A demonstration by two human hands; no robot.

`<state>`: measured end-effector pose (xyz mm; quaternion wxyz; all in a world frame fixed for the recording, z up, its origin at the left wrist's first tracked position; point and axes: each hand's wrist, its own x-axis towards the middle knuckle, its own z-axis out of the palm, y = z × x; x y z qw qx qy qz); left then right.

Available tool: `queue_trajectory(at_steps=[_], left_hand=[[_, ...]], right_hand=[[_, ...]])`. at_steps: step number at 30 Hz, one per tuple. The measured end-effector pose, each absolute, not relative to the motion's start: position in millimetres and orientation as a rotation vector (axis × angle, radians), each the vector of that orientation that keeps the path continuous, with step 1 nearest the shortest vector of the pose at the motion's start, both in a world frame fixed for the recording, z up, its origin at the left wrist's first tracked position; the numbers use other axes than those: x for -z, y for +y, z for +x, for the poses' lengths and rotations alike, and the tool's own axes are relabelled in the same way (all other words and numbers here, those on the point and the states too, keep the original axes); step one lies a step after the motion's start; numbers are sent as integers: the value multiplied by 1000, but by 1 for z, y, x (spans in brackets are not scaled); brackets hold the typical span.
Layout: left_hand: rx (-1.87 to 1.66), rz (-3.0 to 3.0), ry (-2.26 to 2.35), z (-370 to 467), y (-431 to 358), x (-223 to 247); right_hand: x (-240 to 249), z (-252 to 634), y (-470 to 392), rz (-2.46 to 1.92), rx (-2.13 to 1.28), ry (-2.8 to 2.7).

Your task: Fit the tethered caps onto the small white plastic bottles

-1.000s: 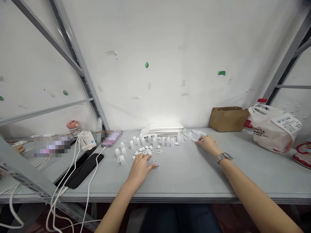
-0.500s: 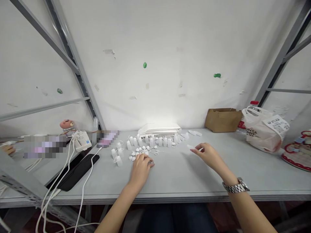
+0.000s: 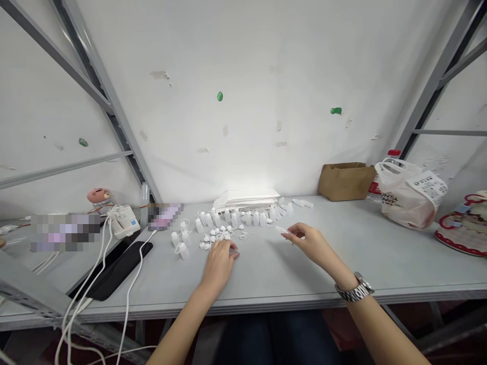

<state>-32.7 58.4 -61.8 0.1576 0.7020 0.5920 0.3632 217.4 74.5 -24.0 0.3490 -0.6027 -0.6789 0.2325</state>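
My right hand (image 3: pixel 312 248), with a metal watch on the wrist, pinches a small translucent plastic bottle (image 3: pixel 280 230) above the tabletop. My left hand (image 3: pixel 219 261) rests low with its fingers curled in, right by a pile of small white caps (image 3: pixel 217 233). Something greyish shows at its fingertips, too small to name. Several squeeze bottles (image 3: pixel 235 219) stand behind the caps, in front of a white stack that looks like paper or card (image 3: pixel 247 196). More bottles (image 3: pixel 184 250) are grouped left of my left hand, some with looped cap straps. A few others (image 3: pixel 303 203) lie on their sides at the back.
White cables (image 3: pixel 131 289), a black case or pouch (image 3: pixel 120 268), a blurred phone (image 3: pixel 165 215) and a white power strip (image 3: pixel 124 222) occupy the left. At the right stand a brown cardboard box (image 3: pixel 344 183), a plastic bag (image 3: pixel 407 203) and a red-trimmed item (image 3: pixel 460 238). Metal shelf posts flank the table.
My right hand has moved left with the small bottle, closer to my left hand. The left hand stays by the caps. The whole view has shifted slightly.
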Motion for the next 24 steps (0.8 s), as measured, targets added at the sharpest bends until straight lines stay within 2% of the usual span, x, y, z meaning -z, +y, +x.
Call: queue_trajectory(at_steps=[7, 12, 17, 24], left_hand=[[-1243, 1585, 1585, -35, 60, 53], [-1341, 1343, 1365, -27, 50, 41], [-1407, 918, 1039, -15, 36, 31], [-1370, 911, 887, -13, 30, 24]], right_hand=[[32, 182, 60, -1273, -789, -1745], [33, 153, 38, -1082, -1083, -1749], [34, 141, 27, -1097, -1020, -1758], [34, 145, 30, -1114, -979, -1771]])
